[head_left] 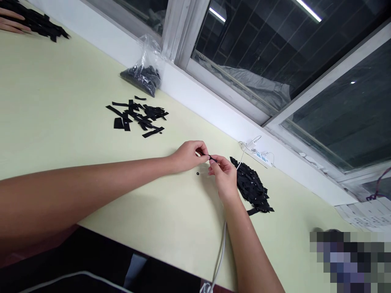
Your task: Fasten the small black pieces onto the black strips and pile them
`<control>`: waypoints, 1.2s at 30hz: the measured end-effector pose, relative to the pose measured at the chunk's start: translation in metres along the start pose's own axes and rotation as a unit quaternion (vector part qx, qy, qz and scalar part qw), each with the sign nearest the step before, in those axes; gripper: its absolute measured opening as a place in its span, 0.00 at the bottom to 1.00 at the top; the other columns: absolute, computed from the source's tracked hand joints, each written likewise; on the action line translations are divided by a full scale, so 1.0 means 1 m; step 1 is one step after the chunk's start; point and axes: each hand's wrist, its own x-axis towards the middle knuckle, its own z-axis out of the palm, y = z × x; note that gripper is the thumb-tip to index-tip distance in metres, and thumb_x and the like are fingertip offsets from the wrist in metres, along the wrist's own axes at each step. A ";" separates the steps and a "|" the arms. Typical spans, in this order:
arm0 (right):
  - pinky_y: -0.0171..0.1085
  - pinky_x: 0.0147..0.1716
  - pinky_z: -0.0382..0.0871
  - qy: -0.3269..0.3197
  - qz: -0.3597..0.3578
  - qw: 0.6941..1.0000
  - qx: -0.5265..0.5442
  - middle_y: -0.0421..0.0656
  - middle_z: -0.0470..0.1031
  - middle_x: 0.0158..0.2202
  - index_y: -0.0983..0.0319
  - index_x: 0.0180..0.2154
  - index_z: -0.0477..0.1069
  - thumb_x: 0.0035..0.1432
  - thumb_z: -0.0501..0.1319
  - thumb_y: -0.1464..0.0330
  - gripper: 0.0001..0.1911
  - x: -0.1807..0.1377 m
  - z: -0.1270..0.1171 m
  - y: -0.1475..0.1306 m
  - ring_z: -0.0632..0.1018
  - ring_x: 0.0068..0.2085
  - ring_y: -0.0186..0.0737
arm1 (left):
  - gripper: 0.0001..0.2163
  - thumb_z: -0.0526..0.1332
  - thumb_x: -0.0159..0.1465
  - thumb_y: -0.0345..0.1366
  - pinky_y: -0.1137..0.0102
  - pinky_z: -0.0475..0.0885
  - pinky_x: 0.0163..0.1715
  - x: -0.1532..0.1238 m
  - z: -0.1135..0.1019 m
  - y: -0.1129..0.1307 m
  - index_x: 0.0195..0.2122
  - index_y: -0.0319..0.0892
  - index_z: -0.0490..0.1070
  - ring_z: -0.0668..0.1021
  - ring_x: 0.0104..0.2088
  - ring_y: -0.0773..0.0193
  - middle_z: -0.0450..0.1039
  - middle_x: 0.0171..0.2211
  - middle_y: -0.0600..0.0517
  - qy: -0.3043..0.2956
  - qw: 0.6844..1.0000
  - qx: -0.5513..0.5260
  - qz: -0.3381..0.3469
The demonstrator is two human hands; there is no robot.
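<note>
My left hand [192, 154] and my right hand [224, 173] meet over the pale table, both with fingers pinched. Between them is a short black strip [200, 153], one end in each hand; the fingers cover much of it. Just below the fingertips, a small black ring-like piece [197, 173] lies on the tabletop. A dense heap of black strips [252, 185] sits right beside my right hand. Farther off to the left, a looser scatter of black strips [134, 114] is spread out, with a tiny round piece [160, 132] at its edge.
A clear plastic bag [145, 75] of dark pieces leans near the window wall. A white power strip [259, 156] with cables lies by the wall, and a white cable [222, 248] passes under my right forearm. Another person's hand [12, 20] touches black strips at the upper left.
</note>
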 end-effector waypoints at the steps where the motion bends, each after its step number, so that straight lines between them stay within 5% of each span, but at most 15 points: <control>1: 0.35 0.28 0.70 -0.001 0.001 1.000 0.001 0.40 0.75 0.31 0.61 0.39 0.77 0.51 0.67 0.60 0.15 0.000 0.000 0.000 0.72 0.27 0.33 | 0.02 0.63 0.57 0.32 0.71 0.71 0.32 0.000 0.000 0.000 0.30 0.40 0.72 0.76 0.31 0.67 0.77 0.31 0.52 0.002 1.000 0.003 0.001; 15: 0.34 0.25 0.65 -0.005 -0.003 1.000 -0.007 0.37 0.71 0.28 0.61 0.40 0.76 0.52 0.66 0.60 0.15 -0.001 0.000 -0.001 0.69 0.24 0.30 | 0.02 0.62 0.58 0.31 0.70 0.69 0.30 0.001 -0.001 -0.001 0.29 0.40 0.70 0.74 0.29 0.67 0.74 0.29 0.53 0.010 1.000 0.012 0.015; 22: 0.34 0.25 0.65 -0.009 -0.006 1.000 -0.004 0.38 0.72 0.30 0.61 0.40 0.76 0.52 0.66 0.61 0.15 0.000 0.001 0.000 0.69 0.23 0.29 | 0.04 0.60 0.60 0.32 0.69 0.70 0.35 0.001 -0.001 -0.003 0.37 0.42 0.71 0.75 0.34 0.66 0.73 0.33 0.53 -0.023 0.999 0.009 0.022; 36: 0.35 0.26 0.67 -0.002 -0.012 1.000 -0.017 0.38 0.72 0.32 0.60 0.40 0.74 0.53 0.65 0.59 0.15 0.001 -0.001 0.002 0.70 0.24 0.31 | 0.04 0.60 0.62 0.33 0.68 0.69 0.36 0.001 -0.006 0.005 0.33 0.42 0.74 0.76 0.36 0.65 0.76 0.34 0.53 -0.024 0.997 0.047 0.051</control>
